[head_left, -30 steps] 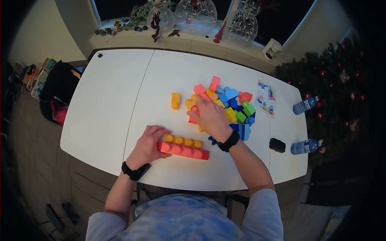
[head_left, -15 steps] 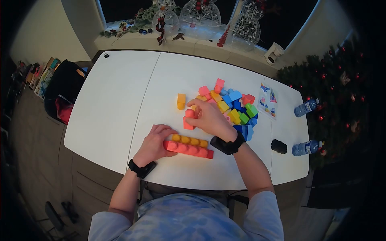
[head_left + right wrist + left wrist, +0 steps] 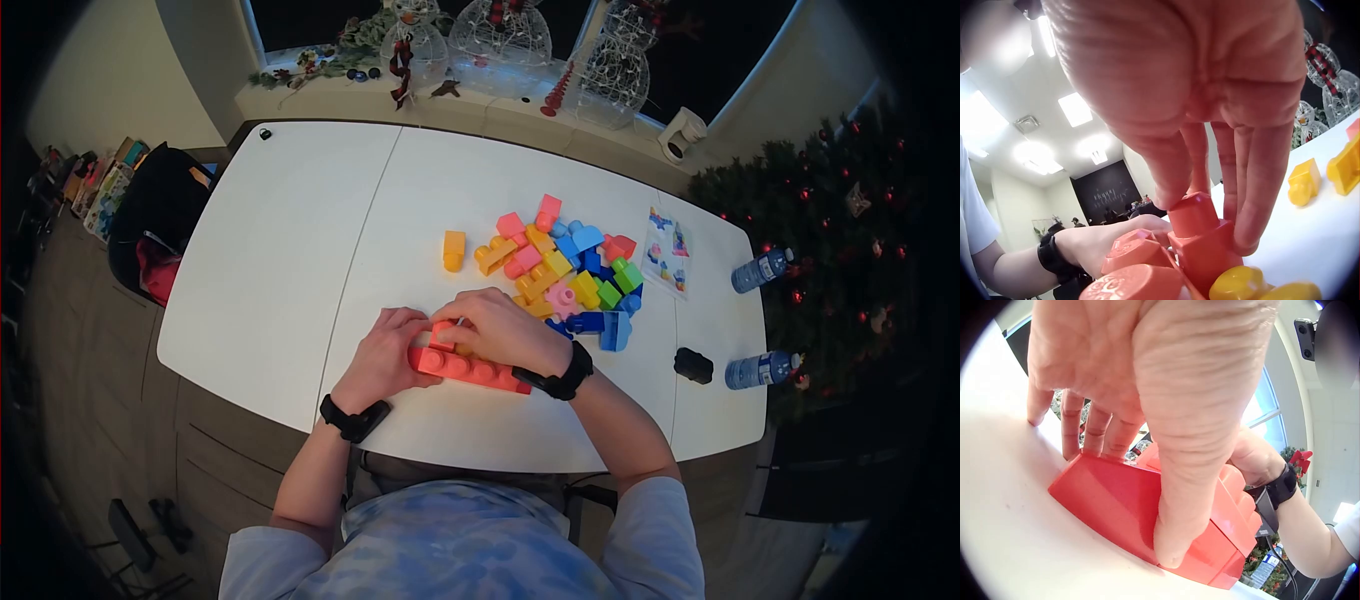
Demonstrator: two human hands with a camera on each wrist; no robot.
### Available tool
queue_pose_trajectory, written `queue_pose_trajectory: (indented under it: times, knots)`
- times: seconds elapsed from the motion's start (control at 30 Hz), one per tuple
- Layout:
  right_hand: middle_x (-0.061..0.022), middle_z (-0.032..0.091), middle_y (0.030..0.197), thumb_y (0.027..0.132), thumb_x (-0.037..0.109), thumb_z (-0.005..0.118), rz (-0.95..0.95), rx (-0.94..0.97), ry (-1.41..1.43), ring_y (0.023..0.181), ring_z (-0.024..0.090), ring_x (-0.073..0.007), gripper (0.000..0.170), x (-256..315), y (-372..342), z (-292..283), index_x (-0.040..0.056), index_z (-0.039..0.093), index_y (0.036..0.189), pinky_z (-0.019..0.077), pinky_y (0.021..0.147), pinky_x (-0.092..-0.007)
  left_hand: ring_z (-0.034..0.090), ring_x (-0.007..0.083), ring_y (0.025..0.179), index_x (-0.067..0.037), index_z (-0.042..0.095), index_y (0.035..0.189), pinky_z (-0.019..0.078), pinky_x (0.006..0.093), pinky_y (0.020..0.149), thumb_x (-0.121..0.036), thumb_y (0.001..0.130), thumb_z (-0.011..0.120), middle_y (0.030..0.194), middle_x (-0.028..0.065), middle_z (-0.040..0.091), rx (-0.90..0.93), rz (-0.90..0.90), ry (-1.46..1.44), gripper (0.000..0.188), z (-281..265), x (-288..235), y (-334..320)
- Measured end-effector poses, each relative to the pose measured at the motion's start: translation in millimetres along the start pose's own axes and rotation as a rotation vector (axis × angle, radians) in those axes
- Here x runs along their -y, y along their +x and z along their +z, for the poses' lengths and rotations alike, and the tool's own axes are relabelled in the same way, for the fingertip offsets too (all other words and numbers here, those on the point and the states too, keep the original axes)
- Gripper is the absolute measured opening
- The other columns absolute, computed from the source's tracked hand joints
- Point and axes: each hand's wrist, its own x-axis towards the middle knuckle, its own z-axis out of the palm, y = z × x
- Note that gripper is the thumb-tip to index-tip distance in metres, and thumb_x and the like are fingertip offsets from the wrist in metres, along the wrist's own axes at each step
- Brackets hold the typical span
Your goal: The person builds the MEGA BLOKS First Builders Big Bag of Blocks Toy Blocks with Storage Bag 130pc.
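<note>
A long coral row of building blocks (image 3: 478,371) lies near the table's front edge, with a yellow row behind it whose studs (image 3: 1238,284) show in the right wrist view. My left hand (image 3: 378,358) grips the left end of the rows, its thumb on the red side wall (image 3: 1110,500) and its fingers behind. Over the yellow row, my right hand (image 3: 512,332) pinches a single coral block (image 3: 1200,250) between thumb and fingers. That block stands upright at the left end, close to my left fingertips. In the head view the right hand hides most of the yellow row.
Behind the right hand spreads a pile of loose blocks, among them a light blue block (image 3: 587,237) and a pink star-shaped block (image 3: 561,298). A lone yellow block (image 3: 454,250) stands left of it. Rightward are a picture sheet (image 3: 666,252), a black case (image 3: 693,365) and two water bottles (image 3: 762,270).
My right hand has taken a coral block from the pile's near left side and carried it toward me, down onto the left end of the yellow row. The left hand keeps its grip.
</note>
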Motion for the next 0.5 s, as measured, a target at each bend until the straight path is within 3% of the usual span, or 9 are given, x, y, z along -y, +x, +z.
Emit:
queue_pose_trajectory:
  times: [0.33,0.43,0.5]
  knots:
    - [-0.0193,0.071,0.093,0.088,0.023,0.072,0.019,0.061,-0.016,0.090,0.068,-0.0369,0.028,2.2,6.6,0.5,0.0034,0.077,0.107,0.0537,0.082,-0.0434,0.055,0.0301,0.122,-0.007,0.067,0.125,0.0519,0.0408,0.102,-0.024,0.055,0.096,0.127,0.0068,0.062,-0.002,0.005,0.013,0.077,2.1,3.6,1.6]
    - [-0.0203,0.072,0.095,0.088,0.024,0.072,0.030,0.080,-0.023,0.091,0.068,-0.0367,0.031,1.4,6.1,-1.9,0.0042,0.076,0.112,0.0540,0.082,-0.0423,0.055,0.0301,0.121,-0.007,0.066,0.125,0.0518,0.0409,0.102,-0.023,0.056,0.095,0.127,0.0067,0.062,0.000,0.004,0.013,0.077,1.7,3.0,1.3]
    - [-0.0205,0.072,0.102,0.089,0.029,0.074,0.108,0.172,0.049,0.095,0.069,-0.0352,0.041,0.6,1.9,-8.6,0.0063,0.072,0.123,0.0546,0.085,-0.0408,0.055,0.0301,0.121,-0.007,0.066,0.125,0.0516,0.0410,0.102,-0.022,0.056,0.095,0.127,0.0066,0.062,0.003,0.006,0.017,0.076,-0.6,-0.2,1.1]
